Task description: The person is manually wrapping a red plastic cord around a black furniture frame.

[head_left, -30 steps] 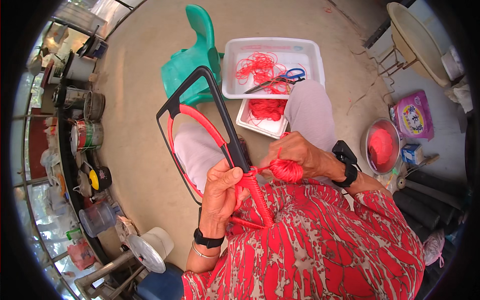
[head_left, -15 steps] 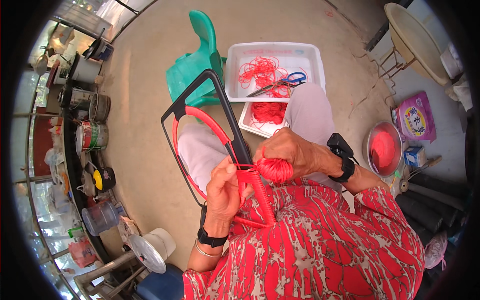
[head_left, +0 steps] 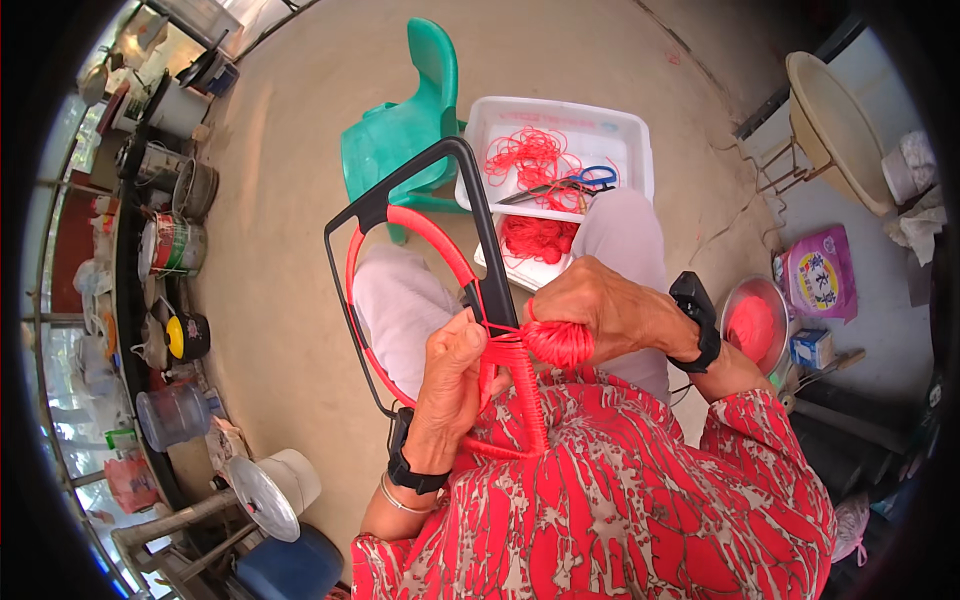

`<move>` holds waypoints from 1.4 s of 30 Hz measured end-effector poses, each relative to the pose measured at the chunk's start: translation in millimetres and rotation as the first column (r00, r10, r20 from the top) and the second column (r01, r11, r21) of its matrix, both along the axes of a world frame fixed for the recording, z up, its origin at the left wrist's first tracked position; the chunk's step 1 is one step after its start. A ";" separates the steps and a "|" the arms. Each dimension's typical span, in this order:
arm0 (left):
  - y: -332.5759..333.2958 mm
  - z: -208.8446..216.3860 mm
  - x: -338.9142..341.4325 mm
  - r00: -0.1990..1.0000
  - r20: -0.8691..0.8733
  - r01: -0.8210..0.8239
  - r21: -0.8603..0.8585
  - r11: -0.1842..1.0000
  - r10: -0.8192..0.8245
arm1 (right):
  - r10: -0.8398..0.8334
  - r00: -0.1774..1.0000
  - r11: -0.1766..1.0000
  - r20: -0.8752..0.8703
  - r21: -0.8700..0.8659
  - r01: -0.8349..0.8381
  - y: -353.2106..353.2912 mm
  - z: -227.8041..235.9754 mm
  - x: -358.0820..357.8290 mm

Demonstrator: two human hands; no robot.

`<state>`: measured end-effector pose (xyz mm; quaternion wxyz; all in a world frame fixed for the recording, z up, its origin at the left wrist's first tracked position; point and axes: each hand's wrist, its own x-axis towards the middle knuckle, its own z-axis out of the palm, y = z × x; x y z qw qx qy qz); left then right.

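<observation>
A black frame (head_left: pixel 470 220) with a curved red tube (head_left: pixel 428 238) stands upright in front of my body. Red cord is wound in tight coils (head_left: pixel 528 400) around its near part. My left hand (head_left: pixel 452 365) grips this wrapped part, thumb and fingers pinched by the coils. Closed around a bundle of red cord (head_left: pixel 558 343), my right hand (head_left: pixel 592 300) sits just right of the frame's black bar. A few strands run from the bundle across the bar to my left fingertips. My right fingertips are partly hidden behind the hand.
Ahead, a white tray (head_left: pixel 640 150) holds loose red cord and blue-handled scissors (head_left: pixel 597 177). A second white container (head_left: pixel 545 272) with red cord lies below it. A green chair (head_left: pixel 395 140) stands left of the tray. At right is a metal basin (head_left: pixel 778 310); a lidded bucket (head_left: pixel 297 475) is at left.
The view has shifted slightly. Both hands keep their hold near the same spot on the frame, and the cord bundle stays in my right hand.
</observation>
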<state>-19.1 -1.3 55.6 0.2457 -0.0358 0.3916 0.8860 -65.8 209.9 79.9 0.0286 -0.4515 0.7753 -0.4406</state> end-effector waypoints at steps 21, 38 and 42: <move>0.7 1.8 -4.4 0.998 0.065 0.002 -0.021 1.000 0.000 | -0.094 0.784 0.970 0.614 -0.121 0.211 6.8 -0.8 6.7; 2.8 3.3 -7.0 0.997 0.081 0.018 -0.046 0.999 -0.014 | 0.045 0.391 0.958 0.919 -0.151 0.245 6.5 -15.4 23.4; 2.3 3.2 -6.4 0.997 0.070 0.014 -0.058 0.998 -0.010 | 0.020 0.362 0.883 0.932 -0.186 0.430 10.6 -18.1 23.2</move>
